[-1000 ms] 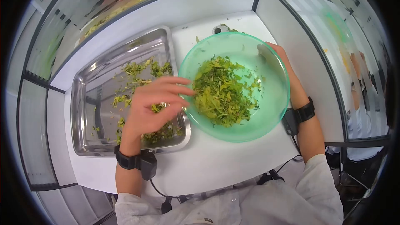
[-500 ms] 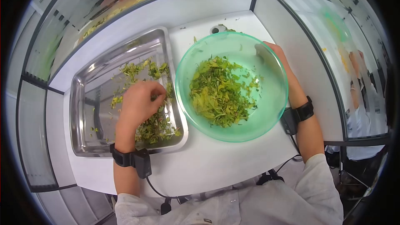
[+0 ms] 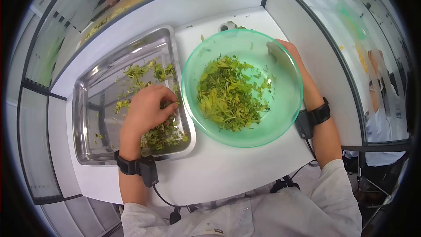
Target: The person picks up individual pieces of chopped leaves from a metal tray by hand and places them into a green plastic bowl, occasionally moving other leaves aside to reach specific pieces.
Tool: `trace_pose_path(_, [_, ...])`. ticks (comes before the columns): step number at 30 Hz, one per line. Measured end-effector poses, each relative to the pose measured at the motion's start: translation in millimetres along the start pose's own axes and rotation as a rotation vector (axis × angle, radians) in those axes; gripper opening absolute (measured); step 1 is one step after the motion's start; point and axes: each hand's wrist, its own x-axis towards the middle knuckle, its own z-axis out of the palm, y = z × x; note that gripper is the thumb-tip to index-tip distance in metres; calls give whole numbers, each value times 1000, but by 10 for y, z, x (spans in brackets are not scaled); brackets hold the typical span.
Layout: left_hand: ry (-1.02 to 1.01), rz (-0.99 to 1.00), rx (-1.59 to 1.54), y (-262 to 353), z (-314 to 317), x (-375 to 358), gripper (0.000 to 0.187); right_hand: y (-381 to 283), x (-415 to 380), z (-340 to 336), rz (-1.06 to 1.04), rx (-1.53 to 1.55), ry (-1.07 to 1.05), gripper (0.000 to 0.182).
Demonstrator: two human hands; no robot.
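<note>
My left hand (image 3: pixel 151 107) is over the steel tray (image 3: pixel 189 138), its thumb and fingers curled toward a pinch among the green leaves (image 3: pixel 160 136). What lies between those fingertips, if anything, is too small to make out. To the right stands a translucent green bowl (image 3: pixel 280 118) with a heap of chopped leaves (image 3: pixel 228 96) in it, mostly on its left side. My right hand (image 3: pixel 291 52) grips the bowl's far right rim; its fingertips show through the wall.
White partition walls (image 3: pixel 215 0) with clear panels enclose the white table (image 3: pixel 210 171). A round grey fitting (image 3: pixel 226 26) and leaf scraps are behind the bowl. Both wrists wear black strapped devices (image 3: pixel 149 171) with cables. Another person's arm (image 3: pixel 375 77) shows through the right panel.
My left hand has shifted slightly, its fingertips now pointing more to the right over the leaves. My right hand stays on the bowl's rim. The whole view has moved a little.
</note>
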Motion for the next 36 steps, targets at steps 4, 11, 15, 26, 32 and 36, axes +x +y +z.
trace_pose_path(4, [10, -60, -45, -34, 38, 8, 12, -7, -28, 18, -8, 32, 3, 27])
trace_pose_path(11, [453, -250, -290, 40, -66, 62, 20, 20, -7, 4, -36, 8, 0, 26])
trace_pose_path(15, [194, 383, -404, 196, -112, 48, 34, 72, 16, -29, -55, -7, -29, 25])
trace_pose_path(26, [281, 100, -148, 54, 28, 60, 22, 63, 16, -26, -11, 6, -24, 25])
trace_pose_path(32, [58, 98, 110, -27, 43, 1, 20, 32, 0, 9, -20, -3, 9, 27])
trace_pose_path(36, [85, 72, 124, -11, 56, -5, 23, 18, 0, 7, -5, -3, -1, 31])
